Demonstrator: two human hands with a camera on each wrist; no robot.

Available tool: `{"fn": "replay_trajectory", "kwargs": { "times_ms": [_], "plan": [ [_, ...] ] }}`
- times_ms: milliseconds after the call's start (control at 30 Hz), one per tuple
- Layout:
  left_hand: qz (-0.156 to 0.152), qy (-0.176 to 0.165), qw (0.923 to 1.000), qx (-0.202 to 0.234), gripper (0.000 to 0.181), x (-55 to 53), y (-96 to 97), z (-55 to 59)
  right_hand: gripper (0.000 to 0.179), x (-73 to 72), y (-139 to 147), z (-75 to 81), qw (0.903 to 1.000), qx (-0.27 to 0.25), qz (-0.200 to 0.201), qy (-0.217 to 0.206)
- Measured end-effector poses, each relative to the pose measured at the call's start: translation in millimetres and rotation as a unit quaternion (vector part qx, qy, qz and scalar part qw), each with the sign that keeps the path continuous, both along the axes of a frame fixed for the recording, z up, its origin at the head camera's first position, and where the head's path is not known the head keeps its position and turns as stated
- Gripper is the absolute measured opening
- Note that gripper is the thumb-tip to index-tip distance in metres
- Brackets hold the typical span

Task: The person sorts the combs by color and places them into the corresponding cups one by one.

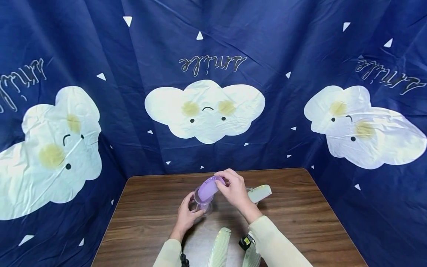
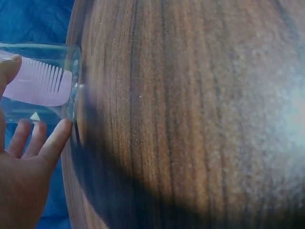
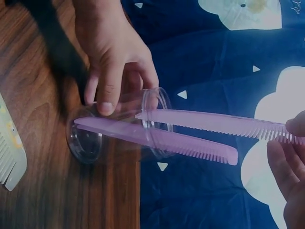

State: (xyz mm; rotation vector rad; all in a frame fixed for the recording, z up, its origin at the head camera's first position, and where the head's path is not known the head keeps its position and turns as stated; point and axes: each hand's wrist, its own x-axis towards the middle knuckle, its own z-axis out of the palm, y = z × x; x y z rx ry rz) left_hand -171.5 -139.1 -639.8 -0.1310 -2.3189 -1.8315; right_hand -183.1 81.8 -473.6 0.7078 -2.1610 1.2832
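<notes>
My left hand [image 1: 186, 214] grips a clear plastic jar [image 3: 88, 149] that stands on the table, thumb on one side and fingers on the other. Inside it leans a purple comb [image 3: 195, 147], its upper end sticking out past the rim. Above the jar, my right hand [image 1: 234, 188] pinches a second purple comb [image 3: 219, 123] near one end; its other end is in the jar's mouth. Through the jar wall in the left wrist view, purple comb teeth [image 2: 52, 78] show.
Beyond my right wrist, a pale green comb [image 1: 260, 193] leans in another clear container, mostly hidden by the hand. Two more pale green combs, one at front centre [image 1: 220, 246] and one beside the right sleeve [image 1: 251, 256], lie on the wooden table [image 1: 140, 207]. Blue curtains surround it.
</notes>
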Motion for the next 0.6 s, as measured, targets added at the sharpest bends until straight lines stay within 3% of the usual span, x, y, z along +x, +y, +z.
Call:
{"fn": "replay_trajectory", "kwargs": {
  "times_ms": [600],
  "plan": [
    [-0.001, -0.015, 0.9998, 0.011, 0.085, 0.0, 1.3, 1.7, 0.022, -5.5, -9.4, -18.0, 0.9989, 0.043, -0.013, 0.015]
  ]
}}
